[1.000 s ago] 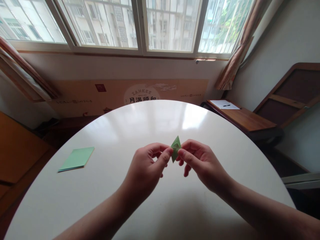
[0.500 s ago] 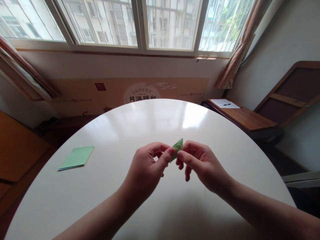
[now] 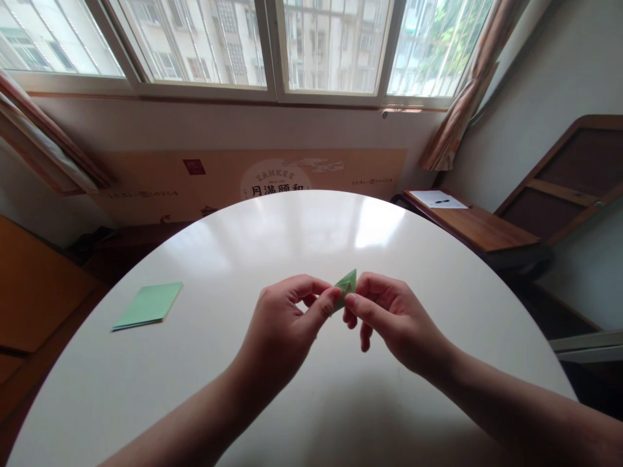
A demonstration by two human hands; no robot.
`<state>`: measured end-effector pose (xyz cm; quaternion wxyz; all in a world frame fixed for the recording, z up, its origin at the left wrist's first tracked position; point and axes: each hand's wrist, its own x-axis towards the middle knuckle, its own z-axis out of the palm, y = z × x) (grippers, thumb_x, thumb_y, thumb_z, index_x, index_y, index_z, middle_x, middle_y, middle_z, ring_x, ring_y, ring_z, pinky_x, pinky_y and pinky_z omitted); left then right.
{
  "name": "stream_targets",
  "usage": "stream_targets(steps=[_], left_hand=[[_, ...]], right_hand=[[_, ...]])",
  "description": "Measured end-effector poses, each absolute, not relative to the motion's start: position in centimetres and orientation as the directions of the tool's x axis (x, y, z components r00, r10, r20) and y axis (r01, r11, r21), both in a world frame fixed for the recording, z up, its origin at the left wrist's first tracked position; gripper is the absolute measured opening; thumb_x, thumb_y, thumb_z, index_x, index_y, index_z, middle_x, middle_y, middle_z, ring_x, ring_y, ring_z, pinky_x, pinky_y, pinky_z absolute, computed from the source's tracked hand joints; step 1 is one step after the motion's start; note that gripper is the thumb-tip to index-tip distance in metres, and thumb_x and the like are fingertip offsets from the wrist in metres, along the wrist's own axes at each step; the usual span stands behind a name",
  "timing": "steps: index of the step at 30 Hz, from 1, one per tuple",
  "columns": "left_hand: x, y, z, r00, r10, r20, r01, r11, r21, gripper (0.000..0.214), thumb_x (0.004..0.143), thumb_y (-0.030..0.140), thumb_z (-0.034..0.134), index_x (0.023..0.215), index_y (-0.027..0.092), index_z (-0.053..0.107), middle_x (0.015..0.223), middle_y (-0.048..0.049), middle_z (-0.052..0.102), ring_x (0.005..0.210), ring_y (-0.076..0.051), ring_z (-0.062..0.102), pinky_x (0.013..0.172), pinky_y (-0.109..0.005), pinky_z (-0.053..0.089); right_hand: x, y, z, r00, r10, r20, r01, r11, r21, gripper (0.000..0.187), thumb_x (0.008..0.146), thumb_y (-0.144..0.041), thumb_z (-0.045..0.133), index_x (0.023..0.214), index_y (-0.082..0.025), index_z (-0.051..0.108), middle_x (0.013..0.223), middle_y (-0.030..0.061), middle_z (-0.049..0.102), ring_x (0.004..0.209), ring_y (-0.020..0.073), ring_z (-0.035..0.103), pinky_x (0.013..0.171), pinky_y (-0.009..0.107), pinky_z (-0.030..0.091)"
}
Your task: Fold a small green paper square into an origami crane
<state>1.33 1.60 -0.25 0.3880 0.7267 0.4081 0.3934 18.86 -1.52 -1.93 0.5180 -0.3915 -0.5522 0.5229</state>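
A small folded piece of green paper (image 3: 347,284) is held up above the table, pinched from both sides. My left hand (image 3: 292,318) grips its left edge between thumb and forefinger. On the other side, my right hand (image 3: 389,311) has its thumb and fingertips closed on the lower right part. The paper has a pointed tip that sticks up between the hands, and folded layers show on its near face. The fingertips hide its lower part and back.
A stack of green paper squares (image 3: 148,305) lies on the round white table (image 3: 219,253), left of my hands. Beyond the right rim stands a wooden side table (image 3: 496,227) with a white sheet (image 3: 438,199) and a dark pen (image 3: 442,201). Windows are behind.
Both hands keep their pinch on the folded green paper, almost still. The left hand's lower fingers have drawn in out of sight. The whole view has shifted very slightly.
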Motion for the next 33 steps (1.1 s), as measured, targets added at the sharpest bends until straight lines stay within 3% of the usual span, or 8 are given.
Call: stream_targets(steps=[16, 24, 33], left_hand=[[1.44, 1.55, -0.31, 0.381, 0.869, 0.315, 0.321, -0.444, 0.836, 0.023, 0.088, 0.035, 0.067, 0.074, 0.019, 0.075, 0.067, -0.001, 0.069, 0.06, -0.013, 0.061, 0.053, -0.02, 0.049], [1.65, 1.31, 0.14, 0.44, 0.896, 0.06, 0.232, -0.178, 0.956, 0.03, 0.092, 0.038, 0.058, 0.08, 0.015, 0.073, 0.062, 0.0, 0.061, 0.051, -0.011, 0.055, 0.043, -0.018, 0.047], [1.85, 1.39, 0.38, 0.471, 0.882, -0.015, 0.249, -0.116, 0.962, 0.022, 0.087, 0.031, 0.063, 0.075, 0.015, 0.073, 0.059, 0.0012, 0.06, 0.05, -0.01, 0.053, 0.042, -0.017, 0.046]], right_hand=[[18.8, -1.25, -2.34, -0.154, 0.979, 0.136, -0.152, 0.113, -0.982, 0.016, 0.086, -0.03, 0.07, 0.078, -0.016, 0.067, 0.068, 0.001, 0.059, 0.06, 0.0133, 0.056, 0.037, 0.017, 0.048], [19.12, -1.04, -2.42, -0.083, 0.99, 0.111, -0.228, 0.089, -0.97, 0.012, 0.086, -0.026, 0.068, 0.078, -0.017, 0.067, 0.066, -0.0005, 0.059, 0.056, 0.0112, 0.052, 0.036, 0.015, 0.044], [19.02, -1.16, -2.31, -0.056, 0.993, 0.101, -0.196, 0.088, -0.977, 0.019, 0.084, -0.027, 0.071, 0.071, -0.017, 0.062, 0.062, -0.0015, 0.058, 0.056, 0.0119, 0.054, 0.036, 0.015, 0.044]])
